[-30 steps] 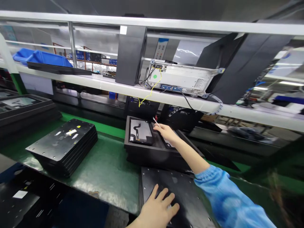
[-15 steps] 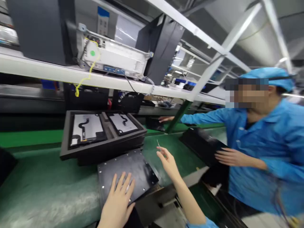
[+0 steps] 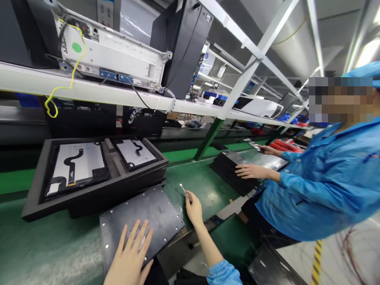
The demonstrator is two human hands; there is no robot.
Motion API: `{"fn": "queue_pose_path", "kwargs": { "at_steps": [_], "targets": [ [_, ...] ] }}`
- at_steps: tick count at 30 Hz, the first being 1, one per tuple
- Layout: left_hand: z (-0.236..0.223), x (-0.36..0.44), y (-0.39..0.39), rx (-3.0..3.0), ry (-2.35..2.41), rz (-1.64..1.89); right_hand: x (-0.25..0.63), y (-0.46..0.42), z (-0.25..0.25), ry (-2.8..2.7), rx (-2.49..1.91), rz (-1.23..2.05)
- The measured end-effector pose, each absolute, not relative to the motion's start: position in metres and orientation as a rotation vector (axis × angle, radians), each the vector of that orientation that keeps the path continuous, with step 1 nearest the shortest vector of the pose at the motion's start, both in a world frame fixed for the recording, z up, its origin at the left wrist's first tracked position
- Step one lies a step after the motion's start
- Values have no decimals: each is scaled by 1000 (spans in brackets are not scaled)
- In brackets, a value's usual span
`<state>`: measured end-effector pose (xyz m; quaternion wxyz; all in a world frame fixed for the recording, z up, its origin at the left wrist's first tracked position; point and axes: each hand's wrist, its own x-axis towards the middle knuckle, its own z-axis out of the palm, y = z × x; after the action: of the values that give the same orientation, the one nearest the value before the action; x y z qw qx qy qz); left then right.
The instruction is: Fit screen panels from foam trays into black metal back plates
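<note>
My left hand (image 3: 130, 251) lies flat with fingers spread on a black metal plate (image 3: 139, 219) at the near edge of the green bench. My right hand (image 3: 193, 206) hovers just right of that plate, fingers pinched on a thin white stick (image 3: 183, 189) that points up and away. Behind the plate stands a black tray (image 3: 35, 206) with two compartments, each holding a white panel with a black flex cable (image 3: 74, 164).
A co-worker in a blue coat and cap stands at the right, one hand (image 3: 252, 171) on a stack of black plates (image 3: 230, 170). A white shelf (image 3: 97, 97) overhead carries a white device with cables and a dark upright case. A green post (image 3: 208, 138) rises behind the bench.
My view has swung right. My right hand came back from the tray with the stick to beside the plate. My left hand stayed flat on the plate. The co-worker came into view.
</note>
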<state>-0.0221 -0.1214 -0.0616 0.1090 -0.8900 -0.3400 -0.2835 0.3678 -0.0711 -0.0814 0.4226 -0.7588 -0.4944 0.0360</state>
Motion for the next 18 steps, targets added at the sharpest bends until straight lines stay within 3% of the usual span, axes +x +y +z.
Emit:
{"fn": "queue_pose_path", "kwargs": {
  "at_steps": [18],
  "targets": [
    [-46,-25,-112,-2598,-854,-994,369,-70,-100,-1336,-1904,-38]
  ]
}}
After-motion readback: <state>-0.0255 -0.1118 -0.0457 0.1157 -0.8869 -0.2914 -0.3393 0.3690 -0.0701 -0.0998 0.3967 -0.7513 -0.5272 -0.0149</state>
